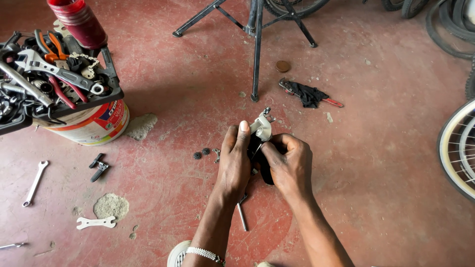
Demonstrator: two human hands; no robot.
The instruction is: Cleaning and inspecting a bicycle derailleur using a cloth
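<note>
Over the middle of the red concrete floor (376, 163), the person is working with both hands close together on a small silver and black bicycle part (261, 129), possibly a brake lever or shifter, though I cannot be sure which. The left hand (235, 160) is gripping it from the side, fingers (242, 129) curled shut around the black body with the thumb pressed up against the silver end. The right hand (289, 165) is pinching the same part from the other side, its fingers bent tightly inward at the lower black section.

Judging by what is lying about, the job looks to be midway: two small black washers (202, 153) and a little metal clip (216, 155) are sitting loose on the floor just beside the left hand, and a hex key (241, 215) is lying under the wrists, so some fittings appear already off while the part itself is not yet back together or fully apart.

Toward the left edge of the floor, a flat silver spanner (95, 223), a combination wrench (34, 183) and a small black tool (98, 167) are lying scattered. A tool tray (106, 94) packed with pliers and an adjustable wrench is resting on a paint bucket (91, 126). Farther back, a repair stand (256, 49) is standing, with a red-handled tool under a black rag (308, 94) near it, and a bicycle wheel (457, 148) at the right edge.
</note>
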